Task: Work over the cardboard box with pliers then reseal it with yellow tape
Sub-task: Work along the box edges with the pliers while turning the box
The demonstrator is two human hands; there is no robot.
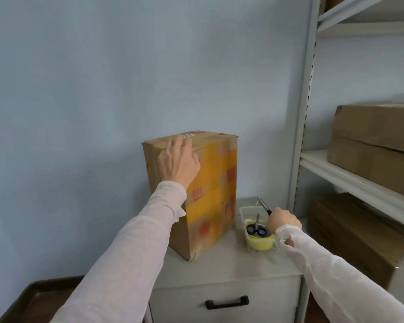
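Observation:
A tall cardboard box [210, 192] with yellow tape patches and red print stands upright on a grey cabinet [231, 264]. My left hand [179, 162] rests on the box's top front edge, fingers bent over the top. My right hand [282, 219] grips the dark handles of the pliers [264, 205], whose metal jaws point up and to the left above a clear plastic tray [243, 213]. In the tray lie a yellow tape roll [261, 244] and black-handled scissors [257, 229].
The cabinet has a drawer with a black handle [226, 302]. A grey metal shelf rack [306, 113] stands at the right and holds brown cardboard boxes [373, 141]. A blue wall is behind. A dark wooden surface [40, 297] lies at the lower left.

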